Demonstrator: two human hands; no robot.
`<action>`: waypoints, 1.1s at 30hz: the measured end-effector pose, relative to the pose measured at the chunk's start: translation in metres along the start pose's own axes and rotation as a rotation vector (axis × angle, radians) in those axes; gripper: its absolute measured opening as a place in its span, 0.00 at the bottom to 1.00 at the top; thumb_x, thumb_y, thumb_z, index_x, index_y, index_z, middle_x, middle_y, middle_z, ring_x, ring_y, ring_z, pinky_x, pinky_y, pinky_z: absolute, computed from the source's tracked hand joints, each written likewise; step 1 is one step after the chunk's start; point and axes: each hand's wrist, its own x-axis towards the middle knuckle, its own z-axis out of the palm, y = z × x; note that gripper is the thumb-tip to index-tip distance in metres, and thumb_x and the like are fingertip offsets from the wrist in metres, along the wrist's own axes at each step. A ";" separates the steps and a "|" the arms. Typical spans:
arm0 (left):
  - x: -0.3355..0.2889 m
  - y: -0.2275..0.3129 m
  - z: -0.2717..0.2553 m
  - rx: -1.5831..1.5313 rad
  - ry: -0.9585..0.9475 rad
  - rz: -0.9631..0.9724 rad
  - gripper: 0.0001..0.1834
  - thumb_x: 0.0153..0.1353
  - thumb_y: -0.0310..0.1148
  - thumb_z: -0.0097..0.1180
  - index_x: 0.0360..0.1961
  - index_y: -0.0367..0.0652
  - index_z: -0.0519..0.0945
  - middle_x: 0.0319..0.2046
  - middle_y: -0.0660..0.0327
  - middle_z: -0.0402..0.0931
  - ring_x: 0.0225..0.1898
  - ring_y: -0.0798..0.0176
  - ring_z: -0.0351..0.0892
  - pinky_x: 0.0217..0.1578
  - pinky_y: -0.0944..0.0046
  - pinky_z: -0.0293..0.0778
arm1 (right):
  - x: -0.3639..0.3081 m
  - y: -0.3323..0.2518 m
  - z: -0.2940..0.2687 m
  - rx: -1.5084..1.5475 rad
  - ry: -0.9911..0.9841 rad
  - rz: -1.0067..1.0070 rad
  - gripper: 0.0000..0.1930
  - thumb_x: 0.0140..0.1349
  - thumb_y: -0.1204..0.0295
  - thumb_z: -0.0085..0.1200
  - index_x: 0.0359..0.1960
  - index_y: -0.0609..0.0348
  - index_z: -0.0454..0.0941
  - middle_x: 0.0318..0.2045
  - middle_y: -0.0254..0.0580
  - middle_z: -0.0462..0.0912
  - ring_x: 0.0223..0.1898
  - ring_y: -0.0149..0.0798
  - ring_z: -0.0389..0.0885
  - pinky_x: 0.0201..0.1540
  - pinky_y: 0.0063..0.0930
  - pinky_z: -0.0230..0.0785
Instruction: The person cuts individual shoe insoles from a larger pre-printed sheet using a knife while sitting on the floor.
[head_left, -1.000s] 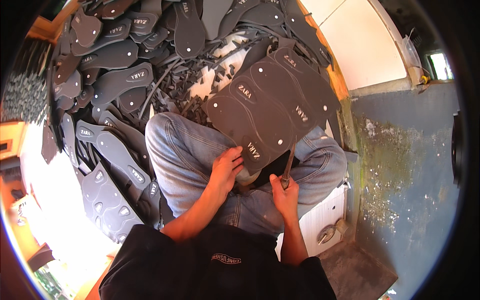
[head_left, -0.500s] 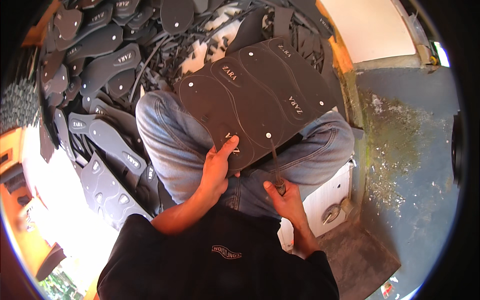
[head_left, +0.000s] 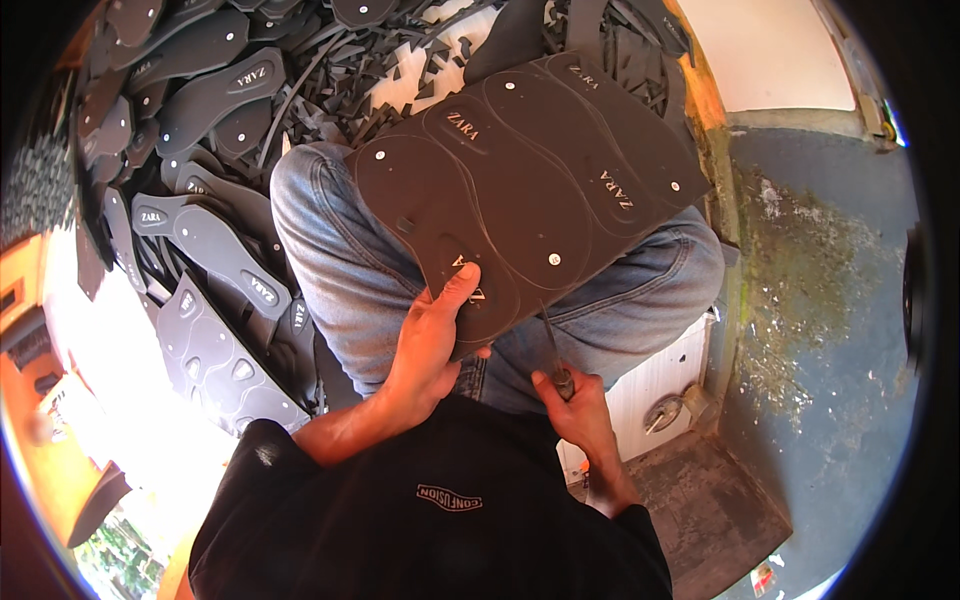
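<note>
Head camera: observe dark sheet (head_left: 535, 190) at centre of frame, gripped near lower corner by left hand (head_left: 425, 340); note slim tool (head_left: 565, 384) clasped in right hand (head_left: 582, 412). Judged light, bendable; hold by edge, clear of tool.

Over the lap, a gap lies between the left hand (head_left: 425, 335) and the right hand (head_left: 580, 405), narrowed by the tool (head_left: 553, 348) pointing up toward the near edge of the sheet (head_left: 535, 190). From above, the sheet is open to reach except where the left thumb (head_left: 461, 283) covers its near left corner. Scraps (head_left: 330, 75) crowd its far side; the left knee (head_left: 312, 195) and soles (head_left: 205, 115) block leftward, the wall (head_left: 840, 260) rightward.
</note>
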 end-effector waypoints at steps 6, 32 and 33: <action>-0.004 0.000 0.003 0.005 -0.005 -0.005 0.17 0.61 0.45 0.55 0.41 0.43 0.72 0.28 0.65 0.74 0.23 0.71 0.74 0.15 0.71 0.68 | -0.001 0.002 -0.003 -0.020 0.007 -0.015 0.15 0.57 0.65 0.57 0.20 0.65 0.73 0.09 0.48 0.69 0.11 0.44 0.68 0.18 0.36 0.60; 0.002 0.004 -0.017 0.290 -0.031 -0.069 0.20 0.61 0.49 0.53 0.35 0.39 0.75 0.20 0.66 0.73 0.12 0.76 0.66 0.08 0.76 0.61 | 0.050 -0.025 0.009 -0.188 -0.074 -0.042 0.12 0.56 0.69 0.51 0.22 0.67 0.73 0.18 0.59 0.75 0.28 0.64 0.74 0.30 0.47 0.65; 0.002 0.003 -0.018 0.287 -0.037 -0.066 0.20 0.61 0.49 0.53 0.35 0.39 0.75 0.20 0.66 0.72 0.12 0.76 0.66 0.08 0.76 0.61 | 0.052 -0.028 0.009 -0.189 -0.084 -0.031 0.12 0.56 0.69 0.51 0.22 0.67 0.73 0.19 0.59 0.75 0.28 0.64 0.74 0.30 0.46 0.66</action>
